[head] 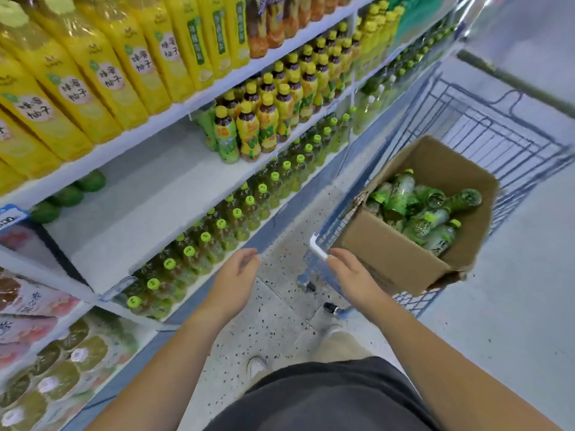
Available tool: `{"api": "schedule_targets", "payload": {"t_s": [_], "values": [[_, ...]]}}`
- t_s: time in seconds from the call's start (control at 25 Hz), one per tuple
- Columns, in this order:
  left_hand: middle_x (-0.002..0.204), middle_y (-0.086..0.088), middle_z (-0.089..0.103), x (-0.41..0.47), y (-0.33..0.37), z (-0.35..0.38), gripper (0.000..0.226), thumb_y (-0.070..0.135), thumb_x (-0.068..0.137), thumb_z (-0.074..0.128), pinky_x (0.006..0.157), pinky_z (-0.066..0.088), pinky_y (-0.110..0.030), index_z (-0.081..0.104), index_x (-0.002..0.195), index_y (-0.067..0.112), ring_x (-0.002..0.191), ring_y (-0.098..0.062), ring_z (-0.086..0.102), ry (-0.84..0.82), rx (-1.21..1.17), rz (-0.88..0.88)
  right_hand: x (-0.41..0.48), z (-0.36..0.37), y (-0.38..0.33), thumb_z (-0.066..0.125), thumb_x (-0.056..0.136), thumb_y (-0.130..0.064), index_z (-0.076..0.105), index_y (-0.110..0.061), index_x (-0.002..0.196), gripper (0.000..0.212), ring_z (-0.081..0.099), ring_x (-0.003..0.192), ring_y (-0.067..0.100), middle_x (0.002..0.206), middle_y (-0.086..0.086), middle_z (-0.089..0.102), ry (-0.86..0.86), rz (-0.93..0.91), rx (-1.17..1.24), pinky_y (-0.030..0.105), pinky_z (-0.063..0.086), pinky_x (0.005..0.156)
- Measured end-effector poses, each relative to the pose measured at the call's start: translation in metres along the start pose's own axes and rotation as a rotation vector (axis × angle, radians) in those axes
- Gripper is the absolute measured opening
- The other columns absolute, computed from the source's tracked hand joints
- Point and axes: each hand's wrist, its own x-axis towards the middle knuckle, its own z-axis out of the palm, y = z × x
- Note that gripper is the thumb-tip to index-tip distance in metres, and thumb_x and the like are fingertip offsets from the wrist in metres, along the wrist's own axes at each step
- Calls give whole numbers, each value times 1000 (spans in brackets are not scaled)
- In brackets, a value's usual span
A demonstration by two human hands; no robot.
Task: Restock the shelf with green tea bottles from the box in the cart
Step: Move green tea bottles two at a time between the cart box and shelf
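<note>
A dark fabric garment point(326, 399) is filling the bottom edge, above a speckled terrazzo floor point(280, 306). The left hand point(236, 278) is hovering over that floor, its fingers loosely curled and holding nothing. The right hand point(351, 275) is reaching forward with relaxed, nearly straight fingers, also holding nothing. Its fingertips are lying just beside the white plastic corner of the blue wire cart point(317, 247); whether they are touching it cannot be told. An open box point(389, 256) of brown corrugated cardboard is sitting tilted in the cart. Inside it, the green tea bottles point(420, 209) are lying jumbled on their sides: clear plastic, green labels, lime caps. To the left, the smooth white shelf point(155, 206) is showing a broad bare stretch, with rounded dark green shapes point(68, 194) at its rear. Below it, upright lime-capped bottles point(217, 231) of amber liquid are standing in close rows. Farther along the shelf, yellow-capped bottles point(258, 126) are crowding together. On the top tier, tall square-shouldered yellow bottles point(124, 73) are standing side by side.
</note>
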Motion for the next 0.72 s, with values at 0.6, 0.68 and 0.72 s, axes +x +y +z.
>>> {"api": "schedule_targets", "payload": {"t_s": [0.6, 0.68, 0.72], "values": [[136, 15, 57, 103, 132, 218, 47, 57, 100, 50, 96, 45, -31, 53, 141, 33, 117, -3, 55, -217, 180, 15, 59, -244, 91, 40, 104, -52, 37, -26, 153, 55, 45, 126, 15, 151, -1, 45, 244, 119, 156, 37, 39, 105], [133, 18, 56, 115, 146, 250, 49, 60, 99, 49, 97, 47, -35, 52, 141, 35, 116, 2, 54, -238, 197, -2, 74, -273, 103, 41, 104, -50, 37, -24, 153, 55, 45, 122, 14, 150, -1, 46, 231, 133, 163, 37, 39, 105], [132, 19, 55, 121, 152, 265, 51, 60, 98, 49, 96, 45, -33, 51, 141, 34, 114, 6, 52, -250, 198, -6, 83, -285, 108, 41, 104, -49, 36, -24, 154, 56, 46, 123, 15, 151, 0, 46, 220, 144, 164, 35, 37, 103]]}}
